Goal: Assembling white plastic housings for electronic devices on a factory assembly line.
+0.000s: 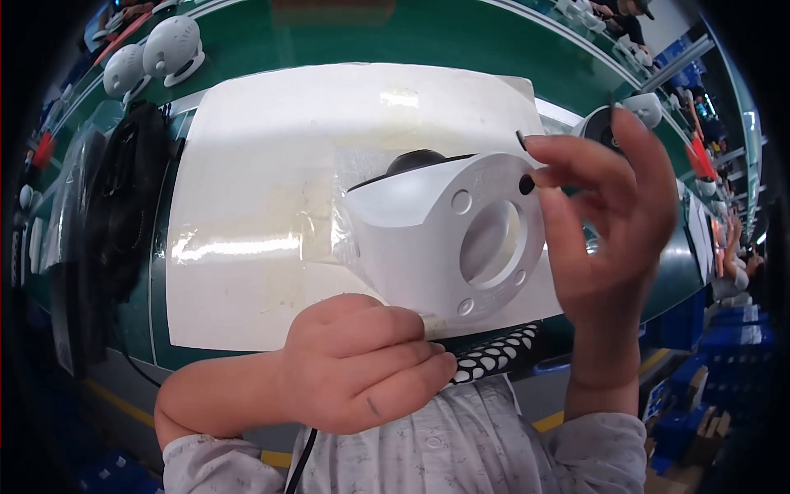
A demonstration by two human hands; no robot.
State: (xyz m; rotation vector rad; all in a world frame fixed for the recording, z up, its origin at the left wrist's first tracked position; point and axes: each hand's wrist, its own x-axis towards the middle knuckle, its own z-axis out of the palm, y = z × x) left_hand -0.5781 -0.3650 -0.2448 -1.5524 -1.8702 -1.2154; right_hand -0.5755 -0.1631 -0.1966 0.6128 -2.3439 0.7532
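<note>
A white plastic housing [403, 239] with a dark domed part [414, 160] lies tilted on the work mat, its ring-shaped base facing right. Several round recesses surround the base's large opening. A small black round pad [527, 184] sits at the upper right of the ring, against my right fingertips. My right hand [605, 198] is raised there, fingers curled, with another small black pad [520, 141] at one fingertip. Below the housing, my left hand [362, 362] is closed in a fist at a black sheet with white round spots [498, 352]; its grip is partly hidden.
The white mat [247, 148] with clear tape lies on a green table [461, 37]. Black bags [127, 198] and clear plastic are at left. White rounded devices [173, 49] stand far left, another unit [599, 125] behind my right hand. Blue crates [741, 346] and other people are at right.
</note>
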